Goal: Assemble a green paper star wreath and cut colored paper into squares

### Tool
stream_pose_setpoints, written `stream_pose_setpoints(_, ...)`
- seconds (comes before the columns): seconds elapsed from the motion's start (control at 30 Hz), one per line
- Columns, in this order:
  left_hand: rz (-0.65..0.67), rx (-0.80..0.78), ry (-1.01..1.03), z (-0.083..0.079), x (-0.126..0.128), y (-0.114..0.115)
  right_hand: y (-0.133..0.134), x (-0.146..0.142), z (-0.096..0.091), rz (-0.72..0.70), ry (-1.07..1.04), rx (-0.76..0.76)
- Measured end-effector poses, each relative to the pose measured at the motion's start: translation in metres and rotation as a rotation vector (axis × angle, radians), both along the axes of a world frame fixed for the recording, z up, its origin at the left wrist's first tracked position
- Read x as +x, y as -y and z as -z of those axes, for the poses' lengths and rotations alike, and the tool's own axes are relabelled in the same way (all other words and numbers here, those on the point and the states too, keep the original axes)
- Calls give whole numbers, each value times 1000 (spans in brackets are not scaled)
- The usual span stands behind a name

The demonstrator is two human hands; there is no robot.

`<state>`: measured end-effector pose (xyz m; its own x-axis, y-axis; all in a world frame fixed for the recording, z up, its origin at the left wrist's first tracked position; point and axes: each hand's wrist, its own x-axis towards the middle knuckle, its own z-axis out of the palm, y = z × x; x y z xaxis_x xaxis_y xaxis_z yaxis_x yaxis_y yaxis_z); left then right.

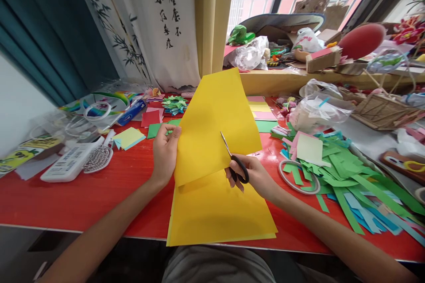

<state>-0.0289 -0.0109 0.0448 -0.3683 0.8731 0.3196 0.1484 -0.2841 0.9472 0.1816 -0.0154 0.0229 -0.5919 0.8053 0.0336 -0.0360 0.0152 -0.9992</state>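
Observation:
My left hand (165,152) is closed on the left edge of a yellow paper sheet (215,119), holding it up above the red table (83,194). My right hand (254,177) grips black-handled scissors (235,161), fingers through the loops. The blades point up and left against the sheet's lower right part. More yellow sheets (215,212) lie flat on the table under both hands, reaching the near edge.
Green and blue paper strips (348,181) are heaped at the right beside a tape ring (299,177). A calculator (69,163), small coloured paper squares (129,137) and tape rolls sit left. Plastic bags, a basket (381,110) and clutter fill the windowsill behind.

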Motion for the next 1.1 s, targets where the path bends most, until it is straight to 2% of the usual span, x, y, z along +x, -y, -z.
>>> stream_pose_setpoints(0.53, 11, -14, -5, -2, 0, 1, 2, -2, 4, 22, -33, -16)
stream_pose_setpoints(1.1, 97, -69, -11, -1, 4, 4, 0, 0, 4, 52, -57, -34)
